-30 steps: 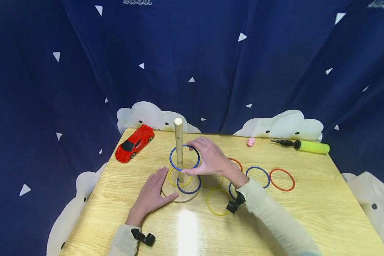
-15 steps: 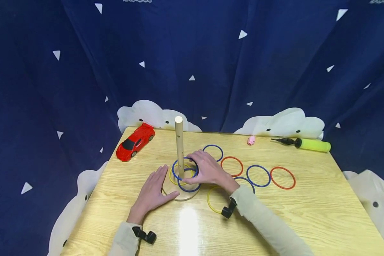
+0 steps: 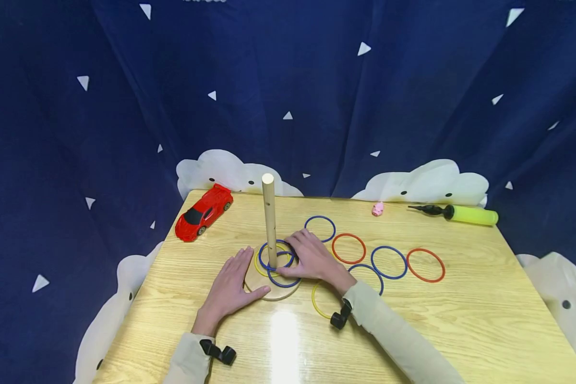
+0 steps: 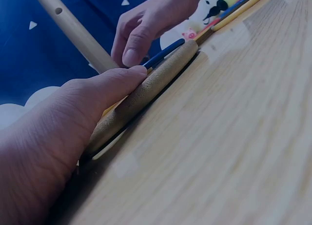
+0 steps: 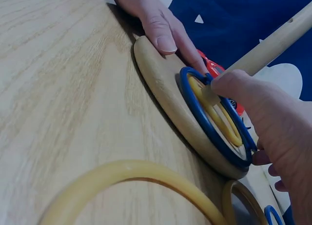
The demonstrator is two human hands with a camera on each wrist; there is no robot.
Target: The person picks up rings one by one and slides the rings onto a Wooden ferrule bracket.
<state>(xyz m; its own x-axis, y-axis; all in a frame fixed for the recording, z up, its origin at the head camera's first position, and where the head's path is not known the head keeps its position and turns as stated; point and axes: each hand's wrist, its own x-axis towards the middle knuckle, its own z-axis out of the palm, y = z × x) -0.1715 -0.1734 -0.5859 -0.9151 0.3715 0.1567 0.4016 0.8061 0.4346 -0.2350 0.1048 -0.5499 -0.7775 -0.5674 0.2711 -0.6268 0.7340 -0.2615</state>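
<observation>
Blue ring (image 3: 260,257) pinched, the right hand (image 3: 311,257) is likely seating it round the peg (image 3: 270,218) while the spread left hand (image 3: 229,288) is resting against the base (image 3: 256,282); releasing seems called for next.

There are five blue rings (image 3: 389,246), three yellow rings (image 5: 129,169), two red rings (image 3: 425,249), one stand (image 3: 271,226), one car (image 3: 204,213), one pig (image 3: 377,209), one pump (image 3: 463,214).

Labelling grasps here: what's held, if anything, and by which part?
Right hand pinches the upper blue ring at its right side. Left hand rests against the wooden base, gripping nothing.
</observation>
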